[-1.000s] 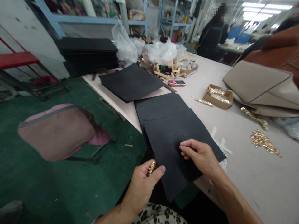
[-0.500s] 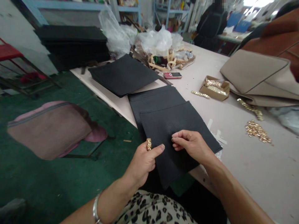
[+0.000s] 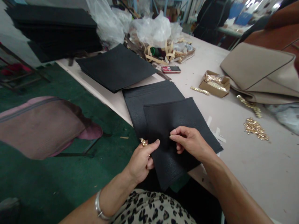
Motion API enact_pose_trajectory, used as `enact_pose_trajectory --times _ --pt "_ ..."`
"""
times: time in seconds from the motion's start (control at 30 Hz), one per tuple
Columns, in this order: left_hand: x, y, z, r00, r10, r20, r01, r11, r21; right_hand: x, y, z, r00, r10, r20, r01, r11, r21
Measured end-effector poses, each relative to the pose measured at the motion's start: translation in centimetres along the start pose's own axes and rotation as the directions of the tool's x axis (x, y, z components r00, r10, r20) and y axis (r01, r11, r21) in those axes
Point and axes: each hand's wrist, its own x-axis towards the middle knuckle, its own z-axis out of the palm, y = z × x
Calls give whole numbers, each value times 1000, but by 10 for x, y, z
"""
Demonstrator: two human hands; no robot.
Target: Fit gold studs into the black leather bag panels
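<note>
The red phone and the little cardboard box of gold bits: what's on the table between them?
In the head view, only bare table lies between the red phone and the cardboard box. The loose gold strip sits nearer, below that stretch.

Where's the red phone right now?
In the head view the red phone lies upper centre on the table, just below the tangle of tan straps and left of the cardboard box.

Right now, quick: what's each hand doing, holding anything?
Left hand: closed around small gold studs, thumb on the black leather panel.
Right hand: fingertips pinched together on the panel; whether they hold anything cannot be told.
</note>
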Motion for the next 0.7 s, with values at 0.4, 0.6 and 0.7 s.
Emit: enact_pose_trajectory --times 0.4,0.6,0.7 --pt "-1 -6 9 994 106 -31 -106 994 -26 -14 9 -1 986 -131 -107 134 991 21" --pt "-9 -10 14 995 91 33 -91 996 -5 -27 13 -1 986 -125 -112 138 983 118" --pt "-13 -12 15 992 119 31 -119 993 18 -32 14 0 981 -142 -129 159 978 135"
